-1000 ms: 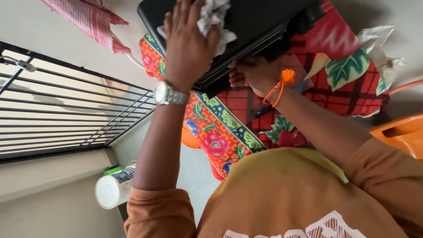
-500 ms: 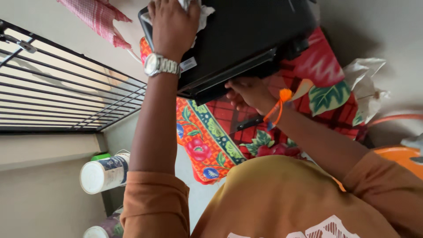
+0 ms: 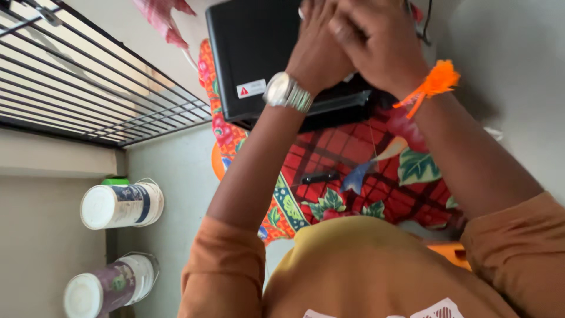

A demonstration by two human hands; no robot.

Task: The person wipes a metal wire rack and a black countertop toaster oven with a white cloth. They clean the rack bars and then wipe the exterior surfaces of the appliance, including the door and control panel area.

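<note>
Hands on black box-shaped plastic machine (image 3: 259,59)
Left hand (image 3: 318,50) and right hand (image 3: 376,41) overlap, pressed on its top; grips unclear.

Right hand (image 3: 379,44) left box's (image 3: 259,53) underside, now joined w/ left hand (image 3: 318,50) on top.

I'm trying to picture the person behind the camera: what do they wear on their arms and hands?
Both arms are bare from the elbows down, with orange-brown sleeves pushed up near the elbows. The left hand has a silver metal wristwatch on its wrist. The right hand has an orange thread band with a fluffy tassel tied round its wrist. No gloves, and I see no rings.
</note>
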